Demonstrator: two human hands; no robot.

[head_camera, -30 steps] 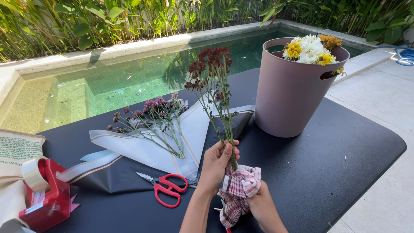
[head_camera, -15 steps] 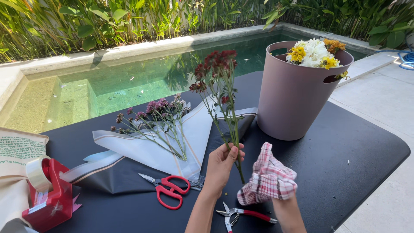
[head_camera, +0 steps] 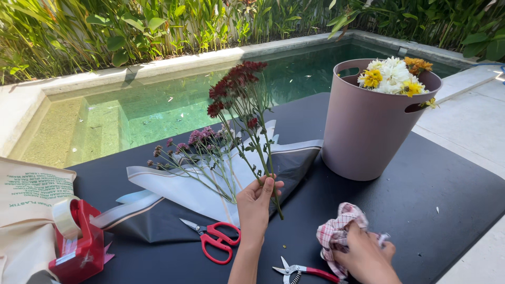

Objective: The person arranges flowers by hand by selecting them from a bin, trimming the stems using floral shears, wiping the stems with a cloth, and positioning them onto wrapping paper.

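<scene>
My left hand (head_camera: 256, 202) holds a stem of dark red flowers (head_camera: 238, 87) upright over the black table (head_camera: 436, 179). My right hand (head_camera: 363, 252) presses a crumpled red and white checked cloth (head_camera: 336, 234) down on the table at the near right. Small red-handled snips (head_camera: 300, 271) lie just left of that hand. Red scissors (head_camera: 215, 239) lie left of my left wrist. Several pink flower stems (head_camera: 197, 152) rest on grey and white wrapping paper (head_camera: 173, 197) behind the scissors.
A mauve bucket (head_camera: 368, 126) holding white, yellow and orange flowers (head_camera: 392, 76) stands at the back right. A red tape dispenser (head_camera: 79, 242) and a cream printed bag (head_camera: 31, 194) sit at the left. A green pool (head_camera: 158, 105) lies beyond the table.
My right hand has moved the checked cloth away from the stem, rightward and down onto the table. My left hand keeps the red flowers upright.
</scene>
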